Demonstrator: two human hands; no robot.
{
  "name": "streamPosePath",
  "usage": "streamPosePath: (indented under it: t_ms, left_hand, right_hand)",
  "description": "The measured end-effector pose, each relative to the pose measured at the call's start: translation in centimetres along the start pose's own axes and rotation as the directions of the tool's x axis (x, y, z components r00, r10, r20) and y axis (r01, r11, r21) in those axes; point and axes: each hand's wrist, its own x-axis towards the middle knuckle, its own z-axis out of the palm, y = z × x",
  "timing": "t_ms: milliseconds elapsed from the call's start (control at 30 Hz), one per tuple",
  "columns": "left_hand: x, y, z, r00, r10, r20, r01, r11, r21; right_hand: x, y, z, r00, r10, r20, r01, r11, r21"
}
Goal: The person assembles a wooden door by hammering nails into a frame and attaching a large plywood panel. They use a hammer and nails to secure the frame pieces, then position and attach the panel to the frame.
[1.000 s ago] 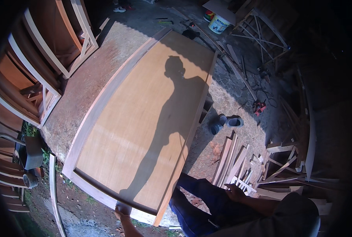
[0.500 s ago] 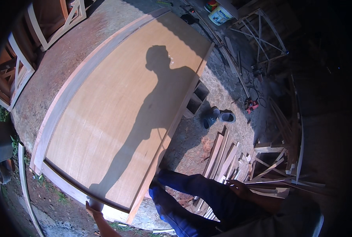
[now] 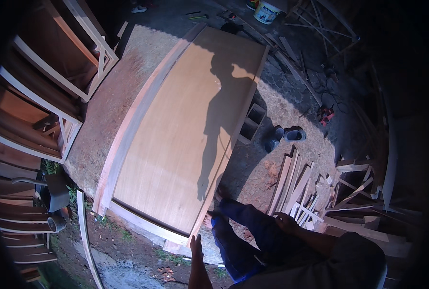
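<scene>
A large plywood panel point(image 3: 166, 144) in a wooden frame lies in front of me, with my shadow across it. My left hand point(image 3: 196, 245) is at the near right corner of the frame, fingers stretched upward against or just beside the wood; contact is hard to make out. It holds nothing that I can see. The near rail point(image 3: 147, 222) runs left from that corner, and the right rail point(image 3: 229, 164) leads away past my foot. My right hand point(image 3: 285, 222) is over my thigh in dim light, its fingers loosely extended and nothing visible in them.
Wooden frames point(image 3: 65, 139) stand at left. Hollow blocks point(image 3: 251, 123) sit beside the panel's right edge, close to dark shoes point(image 3: 295, 135). Wood strips point(image 3: 291, 183) are stacked at right; a red power tool point(image 3: 325, 115) and a white bucket point(image 3: 266, 13) lie farther off.
My left hand has gone from the near rail's middle to its right corner, its grip loosened. The view has swung left, so the panel appears farther right. My right hand stays over my thigh.
</scene>
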Motion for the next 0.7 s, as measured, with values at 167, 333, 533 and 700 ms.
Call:
streamPosePath:
  t_ms: [167, 333, 533, 700]
  left_hand:
    - [-7.7, 10.7, 4.4, 0.982, 0.124, 0.144, -0.143, 0.981, 0.128]
    - [-11.5, 18.6, 5.4, 0.969, 0.217, -0.121, -0.229, 0.969, -0.096]
    - [-16.3, 20.6, 13.1, 0.94, 0.109, -0.323, -0.171, 0.97, -0.17]
    - [-16.4, 18.6, 14.5, 0.921, 0.368, -0.13, -0.318, 0.9, 0.298]
  right_hand:
    - [-0.9, 0.3, -3.3, 0.986, 0.148, -0.077, -0.136, 0.98, 0.148]
    - [2.7, 3.7, -8.0, 0.981, 0.187, -0.05, -0.179, 0.976, 0.126]
    - [7.2, 14.4, -14.3, 0.96, 0.259, -0.102, -0.202, 0.899, 0.388]
    - [7.0, 15.0, -17.8, 0.933, 0.357, 0.049, -0.282, 0.637, 0.718]
